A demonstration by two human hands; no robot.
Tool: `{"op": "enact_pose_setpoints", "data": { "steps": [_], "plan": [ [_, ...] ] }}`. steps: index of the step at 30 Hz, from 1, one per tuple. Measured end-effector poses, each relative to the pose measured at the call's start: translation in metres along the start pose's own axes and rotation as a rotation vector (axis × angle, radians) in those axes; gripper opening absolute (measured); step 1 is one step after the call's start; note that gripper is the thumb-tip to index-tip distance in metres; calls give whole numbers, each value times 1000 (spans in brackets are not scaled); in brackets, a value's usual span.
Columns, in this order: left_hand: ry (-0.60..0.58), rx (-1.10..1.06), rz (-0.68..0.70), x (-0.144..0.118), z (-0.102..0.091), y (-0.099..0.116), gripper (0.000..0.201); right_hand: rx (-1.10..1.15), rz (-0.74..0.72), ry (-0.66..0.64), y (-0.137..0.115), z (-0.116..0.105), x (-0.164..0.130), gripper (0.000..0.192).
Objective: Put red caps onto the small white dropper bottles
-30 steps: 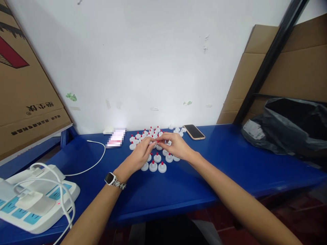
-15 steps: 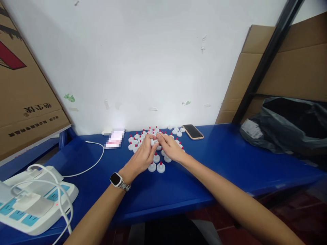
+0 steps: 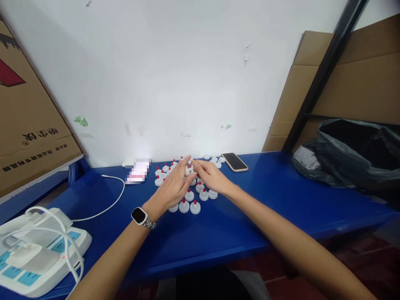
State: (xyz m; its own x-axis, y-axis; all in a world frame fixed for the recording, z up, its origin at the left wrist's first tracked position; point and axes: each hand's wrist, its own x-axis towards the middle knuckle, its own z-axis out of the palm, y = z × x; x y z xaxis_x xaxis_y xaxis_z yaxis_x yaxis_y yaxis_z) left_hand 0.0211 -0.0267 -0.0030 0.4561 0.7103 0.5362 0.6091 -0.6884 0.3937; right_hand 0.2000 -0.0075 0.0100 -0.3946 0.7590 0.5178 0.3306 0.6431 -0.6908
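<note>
head view: a blue table [image 3: 265, 200] set against a white wall [image 3: 187, 75]. left hand [image 3: 173, 187] and right hand [image 3: 212, 177] meet over a cluster of white caps [image 3: 187, 196] with red tips, standing upright near the table's far edge. the fingertips [image 3: 190, 160] of both hands close narrowly around one small white piece [image 3: 188, 170] at the cluster's back; whether it is lifted clear cannot be told. a watch [image 3: 139, 216] sits on the left wrist. a phone [image 3: 235, 161] lies just right of the caps. a white cable [image 3: 106, 204] runs left toward a power strip [image 3: 37, 258]. cardboard boxes [image 3: 28, 125] lean at the left, a black bag [image 3: 356, 154] lies at the right.
</note>
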Motion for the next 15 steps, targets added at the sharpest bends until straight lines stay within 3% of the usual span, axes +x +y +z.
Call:
{"op": "enact_pose_setpoints", "data": {
  "steps": [5,9,15],
  "plan": [
    [22,58,18,36,-12,-10,42,-238,69,127,32,-32,24,26],
    [56,93,-38,54,1,-26,37,-369,158,57,60,-36,41,17],
    [21,91,-70,46,24,-36,34,-549,137,-148,68,-31,51,17]
  ]
}}
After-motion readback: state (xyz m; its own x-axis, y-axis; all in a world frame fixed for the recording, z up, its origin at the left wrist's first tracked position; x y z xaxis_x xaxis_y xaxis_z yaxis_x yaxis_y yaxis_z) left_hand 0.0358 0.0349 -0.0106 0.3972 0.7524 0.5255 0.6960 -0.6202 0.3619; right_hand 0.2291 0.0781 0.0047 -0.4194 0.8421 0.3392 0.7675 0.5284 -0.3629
